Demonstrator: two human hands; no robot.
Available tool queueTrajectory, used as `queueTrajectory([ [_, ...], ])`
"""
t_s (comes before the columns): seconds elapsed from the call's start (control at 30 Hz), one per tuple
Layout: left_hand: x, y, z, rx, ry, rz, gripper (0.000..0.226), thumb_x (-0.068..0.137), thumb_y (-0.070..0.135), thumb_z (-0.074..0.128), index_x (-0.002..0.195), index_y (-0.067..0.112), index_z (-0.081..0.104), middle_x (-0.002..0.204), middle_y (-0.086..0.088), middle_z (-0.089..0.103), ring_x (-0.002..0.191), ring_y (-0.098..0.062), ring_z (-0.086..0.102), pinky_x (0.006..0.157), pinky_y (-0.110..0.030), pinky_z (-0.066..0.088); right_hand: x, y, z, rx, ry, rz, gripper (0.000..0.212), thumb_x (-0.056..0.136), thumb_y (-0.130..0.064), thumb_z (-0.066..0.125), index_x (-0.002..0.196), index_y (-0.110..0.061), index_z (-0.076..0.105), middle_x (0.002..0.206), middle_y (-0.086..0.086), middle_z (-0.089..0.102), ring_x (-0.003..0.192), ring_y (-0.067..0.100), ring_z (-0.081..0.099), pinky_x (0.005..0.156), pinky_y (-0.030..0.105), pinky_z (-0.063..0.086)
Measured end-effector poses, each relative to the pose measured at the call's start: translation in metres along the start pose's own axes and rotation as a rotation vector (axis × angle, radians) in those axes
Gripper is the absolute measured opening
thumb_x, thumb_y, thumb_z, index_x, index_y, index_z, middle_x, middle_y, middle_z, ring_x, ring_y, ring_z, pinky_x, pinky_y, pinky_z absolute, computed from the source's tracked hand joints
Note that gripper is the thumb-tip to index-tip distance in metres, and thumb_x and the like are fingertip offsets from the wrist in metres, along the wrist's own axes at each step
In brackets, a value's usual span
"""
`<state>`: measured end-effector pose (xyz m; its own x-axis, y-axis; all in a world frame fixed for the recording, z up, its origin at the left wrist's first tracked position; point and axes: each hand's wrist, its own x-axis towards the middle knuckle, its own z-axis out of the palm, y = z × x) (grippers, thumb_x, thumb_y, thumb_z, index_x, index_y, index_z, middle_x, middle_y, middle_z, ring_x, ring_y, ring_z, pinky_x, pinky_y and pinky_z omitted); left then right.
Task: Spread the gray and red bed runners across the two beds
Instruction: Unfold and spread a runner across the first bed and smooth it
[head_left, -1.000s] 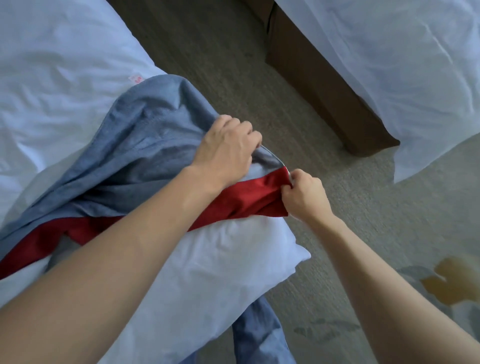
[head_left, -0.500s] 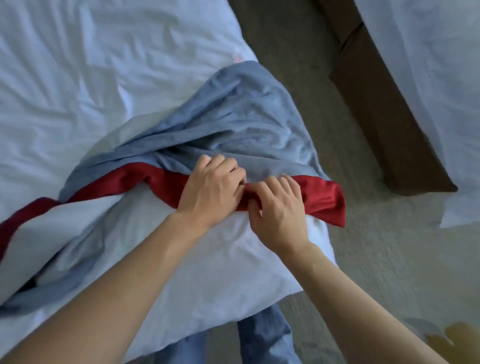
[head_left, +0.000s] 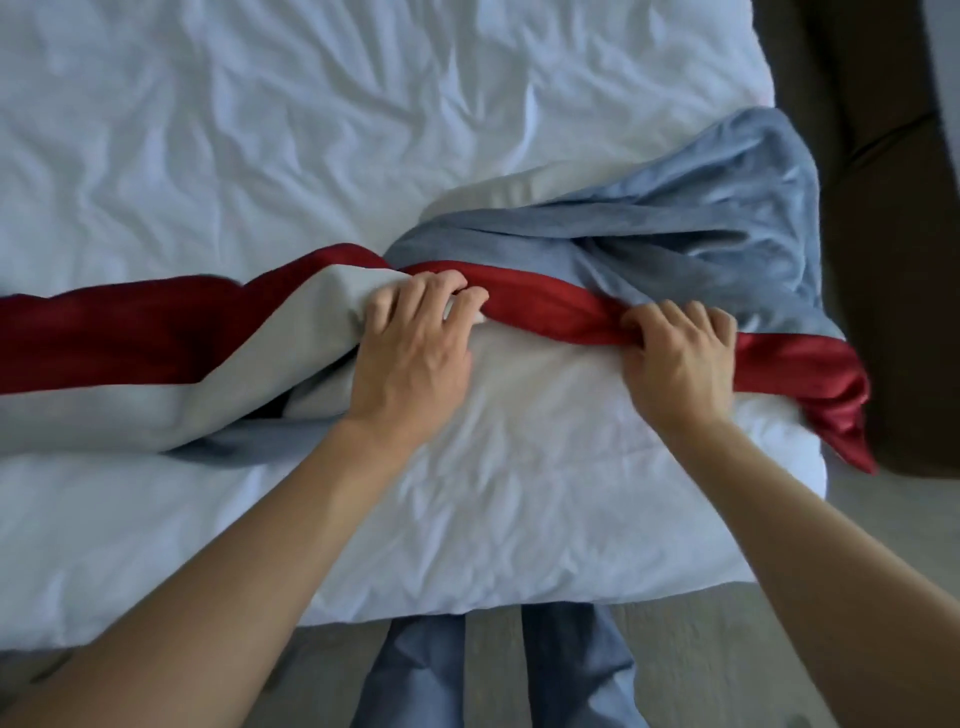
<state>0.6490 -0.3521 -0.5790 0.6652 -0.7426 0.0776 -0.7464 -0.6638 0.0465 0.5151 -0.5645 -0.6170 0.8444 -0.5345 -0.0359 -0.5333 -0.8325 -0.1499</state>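
A gray and red bed runner (head_left: 675, 228) lies bunched across the near end of a white bed (head_left: 260, 130). Its gray side is rumpled at the right corner, and its red band (head_left: 104, 332) runs left to the frame's edge with a pale underside folded over. My left hand (head_left: 415, 348) grips a fold of the runner where the pale underside meets the red band. About a hand's width to the right, my right hand (head_left: 680, 353) grips the red band near the bed's right corner. The red end (head_left: 831, 395) droops over that corner.
The white duvet (head_left: 519, 519) hangs over the bed's near edge right in front of my legs (head_left: 493, 670). A dark brown bed frame (head_left: 904, 260) of the second bed stands close on the right. Gray carpet (head_left: 701, 665) shows below.
My hands have moved apart along the red band, the left one going left onto the pale fold. The view has swung left, so more of the bed shows.
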Motion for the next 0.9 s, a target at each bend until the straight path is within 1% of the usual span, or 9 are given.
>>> queueTrajectory([
  [0.1, -0.009, -0.008, -0.008, 0.023, -0.017, 0.001, 0.039, 0.082, 0.015, 0.059, 0.12, 0.023, 0.058, 0.118, 0.0, 0.058, 0.111, -0.026, 0.054, 0.094, -0.04, 0.031, -0.021, 0.009, -0.012, -0.044, -0.025, 0.099, 0.027, 0.072, 0.0, 0.065, 0.096, -0.011, 0.071, 0.088, 0.009, 0.069, 0.087, 0.036, 0.058, 0.095, 0.046, 0.037],
  [0.2, -0.014, -0.03, -0.013, 0.03, -0.045, -0.035, 0.026, 0.08, 0.016, 0.062, 0.105, 0.023, 0.061, 0.099, 0.001, 0.059, 0.099, -0.026, 0.054, 0.09, -0.039, 0.03, -0.033, -0.003, -0.018, -0.056, -0.024, 0.107, 0.034, 0.071, -0.001, 0.067, 0.104, -0.009, 0.069, 0.098, 0.012, 0.068, 0.095, 0.036, 0.057, 0.107, 0.05, 0.035],
  [0.27, -0.019, -0.036, -0.014, 0.009, -0.035, -0.016, 0.016, 0.08, 0.012, 0.062, 0.093, 0.021, 0.063, 0.085, 0.001, 0.058, 0.086, -0.026, 0.054, 0.083, -0.038, 0.032, -0.038, -0.025, -0.019, -0.025, 0.02, 0.032, 0.04, 0.073, -0.008, 0.07, 0.113, -0.009, 0.065, 0.104, 0.013, 0.065, 0.1, 0.036, 0.057, 0.113, 0.049, 0.031],
  [0.4, -0.045, -0.024, -0.011, -0.104, -0.031, 0.075, 0.008, 0.084, 0.013, 0.061, 0.081, 0.018, 0.057, 0.073, 0.0, 0.054, 0.074, -0.026, 0.051, 0.074, -0.039, 0.035, -0.036, -0.086, -0.012, 0.05, 0.038, -0.169, 0.058, 0.074, -0.026, 0.077, 0.128, -0.013, 0.057, 0.116, 0.007, 0.059, 0.109, 0.031, 0.055, 0.119, 0.05, 0.025],
  [0.47, -0.062, -0.018, -0.007, -0.15, -0.048, 0.107, 0.009, 0.085, 0.01, 0.06, 0.08, 0.018, 0.059, 0.07, 0.0, 0.056, 0.071, -0.025, 0.052, 0.071, -0.039, 0.039, -0.031, -0.109, -0.006, 0.055, 0.052, -0.193, 0.052, 0.077, -0.029, 0.077, 0.125, -0.016, 0.061, 0.12, 0.005, 0.059, 0.112, 0.029, 0.055, 0.119, 0.051, 0.023],
  [0.57, -0.082, -0.018, -0.004, -0.185, -0.092, 0.125, 0.013, 0.082, 0.006, 0.061, 0.079, 0.018, 0.061, 0.066, 0.001, 0.056, 0.067, -0.023, 0.052, 0.067, -0.038, 0.041, -0.026, -0.117, -0.002, 0.021, 0.104, -0.149, 0.016, 0.085, -0.022, 0.069, 0.1, -0.016, 0.072, 0.106, 0.005, 0.066, 0.104, 0.031, 0.058, 0.116, 0.054, 0.026],
  [0.6, -0.086, -0.025, -0.005, -0.195, -0.111, 0.129, 0.014, 0.08, 0.005, 0.062, 0.076, 0.019, 0.06, 0.065, 0.001, 0.054, 0.067, -0.023, 0.051, 0.067, -0.037, 0.04, -0.027, -0.117, -0.001, -0.001, 0.102, -0.123, 0.011, 0.088, -0.021, 0.065, 0.094, -0.015, 0.073, 0.101, 0.005, 0.067, 0.101, 0.031, 0.058, 0.116, 0.054, 0.027],
  [0.73, -0.093, -0.048, -0.007, -0.224, -0.127, 0.191, 0.017, 0.073, 0.003, 0.059, 0.071, 0.02, 0.054, 0.063, 0.003, 0.049, 0.064, -0.021, 0.047, 0.065, -0.035, 0.035, -0.024, -0.1, -0.007, -0.049, 0.124, 0.028, 0.012, 0.092, -0.02, 0.059, 0.091, -0.012, 0.066, 0.092, 0.009, 0.067, 0.098, 0.034, 0.058, 0.114, 0.053, 0.029],
  [0.9, -0.114, -0.041, -0.005, -0.252, -0.113, 0.296, 0.03, 0.091, 0.01, 0.037, 0.071, 0.021, 0.057, 0.063, 0.004, 0.051, 0.063, -0.017, 0.047, 0.061, -0.032, 0.037, -0.014, -0.096, -0.012, -0.036, 0.09, 0.095, 0.012, 0.091, -0.017, 0.057, 0.093, -0.009, 0.066, 0.098, 0.01, 0.067, 0.104, 0.035, 0.056, 0.119, 0.052, 0.021],
])
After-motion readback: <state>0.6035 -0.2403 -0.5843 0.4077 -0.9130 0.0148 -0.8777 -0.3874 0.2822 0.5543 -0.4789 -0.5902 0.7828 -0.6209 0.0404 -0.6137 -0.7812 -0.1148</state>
